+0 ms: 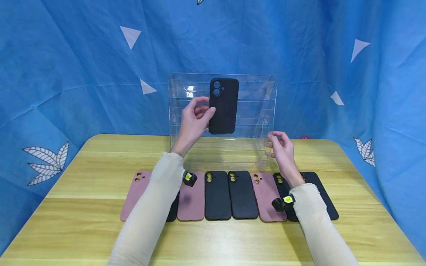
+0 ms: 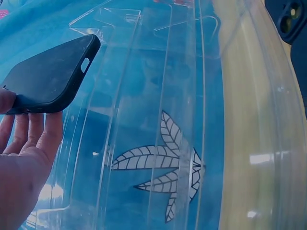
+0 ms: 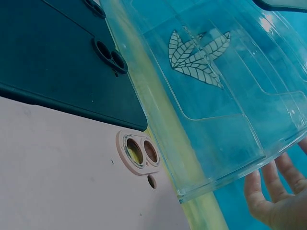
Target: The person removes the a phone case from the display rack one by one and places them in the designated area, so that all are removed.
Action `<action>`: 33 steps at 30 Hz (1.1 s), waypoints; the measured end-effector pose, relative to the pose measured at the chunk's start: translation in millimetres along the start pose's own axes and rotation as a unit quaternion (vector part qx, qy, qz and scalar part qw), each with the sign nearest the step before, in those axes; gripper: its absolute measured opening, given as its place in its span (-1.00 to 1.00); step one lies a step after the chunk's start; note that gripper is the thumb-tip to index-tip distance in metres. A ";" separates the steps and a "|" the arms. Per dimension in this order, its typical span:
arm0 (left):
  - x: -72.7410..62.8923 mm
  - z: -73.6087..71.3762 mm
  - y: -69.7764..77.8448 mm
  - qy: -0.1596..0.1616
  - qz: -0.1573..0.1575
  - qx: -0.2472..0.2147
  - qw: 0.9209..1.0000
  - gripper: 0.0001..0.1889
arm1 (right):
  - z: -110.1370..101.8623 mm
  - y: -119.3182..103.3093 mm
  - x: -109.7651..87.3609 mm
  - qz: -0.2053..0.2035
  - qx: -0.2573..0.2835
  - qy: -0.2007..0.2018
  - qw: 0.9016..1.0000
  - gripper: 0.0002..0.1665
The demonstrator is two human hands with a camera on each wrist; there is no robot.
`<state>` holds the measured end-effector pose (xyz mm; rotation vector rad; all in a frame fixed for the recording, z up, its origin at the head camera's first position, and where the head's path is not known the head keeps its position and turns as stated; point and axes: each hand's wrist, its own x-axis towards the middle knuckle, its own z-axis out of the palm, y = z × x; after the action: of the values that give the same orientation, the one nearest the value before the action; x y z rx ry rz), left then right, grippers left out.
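My left hand [image 1: 196, 120] pinches a black phone case [image 1: 224, 107] by its left edge, thumb on the back and fingers behind. The case stands upright in the air, its camera holes at the top left. Behind it is a clear plastic rack [image 1: 221, 164] with several stepped tiers. In the left wrist view the case [image 2: 53, 74] is tilted beside those tiers. My right hand [image 1: 283, 153] is at the rack's right side, and in the right wrist view its lightly bent fingers [image 3: 273, 184] reach the outer side wall. Nothing else is in that hand.
Along the table [image 1: 100, 159], before the rack, lies a row of pink and black phone cases, among them a pink one [image 1: 191, 207] and a black one [image 1: 217, 195]. My forearms cross over both ends of the row. A blue patterned cloth [image 1: 83, 74] hangs behind.
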<state>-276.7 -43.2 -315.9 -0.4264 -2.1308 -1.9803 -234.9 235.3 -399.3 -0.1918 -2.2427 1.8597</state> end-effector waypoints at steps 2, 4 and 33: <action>-2.4 -1.8 -0.7 0.004 0.001 -0.006 1.000 -0.63 | -0.2 -0.3 0.0 0.000 0.000 0.000 1.000 -0.62; -4.3 -3.3 -1.3 0.005 0.003 -0.016 1.000 -0.63 | -0.6 -0.3 -0.1 -0.001 0.000 0.001 1.000 -0.62; -31.7 -35.5 -5.9 0.013 0.024 0.009 1.000 -0.57 | -3.1 2.2 0.7 -0.001 0.005 -0.001 1.000 -0.73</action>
<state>-250.7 -81.2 -329.3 -0.4416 -2.1009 -1.9280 -234.9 238.9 -400.9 -0.1874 -2.2331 1.8707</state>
